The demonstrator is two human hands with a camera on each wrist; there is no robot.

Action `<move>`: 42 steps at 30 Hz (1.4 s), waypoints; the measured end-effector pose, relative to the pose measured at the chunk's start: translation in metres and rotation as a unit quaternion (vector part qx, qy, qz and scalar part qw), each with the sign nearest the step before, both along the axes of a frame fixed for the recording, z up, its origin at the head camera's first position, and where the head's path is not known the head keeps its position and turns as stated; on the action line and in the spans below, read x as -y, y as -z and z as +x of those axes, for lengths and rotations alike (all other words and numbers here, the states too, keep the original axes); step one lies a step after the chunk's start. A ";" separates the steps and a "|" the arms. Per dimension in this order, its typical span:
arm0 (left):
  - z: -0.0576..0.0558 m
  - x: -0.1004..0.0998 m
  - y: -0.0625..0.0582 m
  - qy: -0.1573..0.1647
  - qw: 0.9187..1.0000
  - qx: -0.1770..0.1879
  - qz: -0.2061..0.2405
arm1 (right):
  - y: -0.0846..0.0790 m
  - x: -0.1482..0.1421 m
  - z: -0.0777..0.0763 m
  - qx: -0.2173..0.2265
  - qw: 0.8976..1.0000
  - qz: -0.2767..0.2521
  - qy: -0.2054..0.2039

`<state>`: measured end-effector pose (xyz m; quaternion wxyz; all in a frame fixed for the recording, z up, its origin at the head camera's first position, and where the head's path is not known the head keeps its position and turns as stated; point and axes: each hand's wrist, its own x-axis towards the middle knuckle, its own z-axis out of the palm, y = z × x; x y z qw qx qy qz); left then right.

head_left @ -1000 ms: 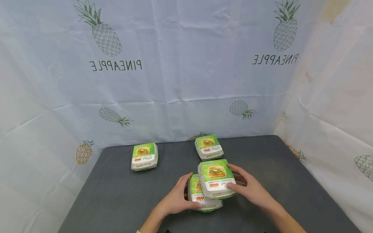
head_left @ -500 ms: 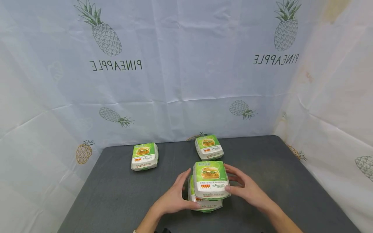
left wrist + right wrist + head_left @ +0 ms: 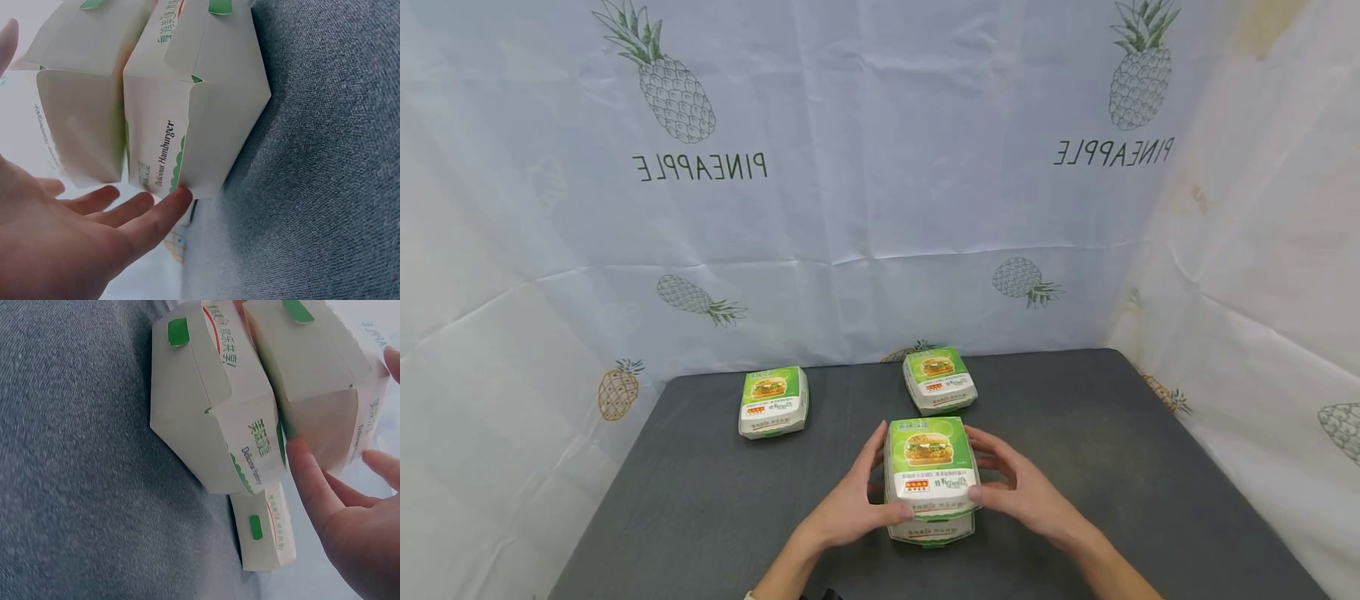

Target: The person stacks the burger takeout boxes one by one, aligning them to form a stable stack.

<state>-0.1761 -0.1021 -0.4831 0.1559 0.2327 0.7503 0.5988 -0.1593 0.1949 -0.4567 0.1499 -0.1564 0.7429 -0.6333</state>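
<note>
Low centre in the head view, the upper burger box (image 3: 931,462) lies between the hands, over the lower burger box (image 3: 934,531). The right hand (image 3: 1026,493) pinches the upper one's right side; the left hand (image 3: 847,502), fingers spread, flanks both.

I see a dark grey bench (image 3: 1075,450), its surface finely textured in my wrist views. The left burger carton (image 3: 772,402) and the back carton (image 3: 939,381) sit directly on it near its far edge, well apart; the front carton (image 3: 932,530) sits closer to my head camera.
</note>
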 end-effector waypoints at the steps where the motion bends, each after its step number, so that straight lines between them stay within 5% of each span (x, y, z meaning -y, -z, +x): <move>1: 0.000 0.000 0.000 -0.002 1.000 0.001 0.001 | 0.000 0.001 0.000 0.000 1.000 -0.001 -0.001; 42: 0.000 0.010 -0.006 -0.009 0.999 -0.004 -0.035 | 0.009 0.014 0.005 -0.023 1.000 -0.017 0.004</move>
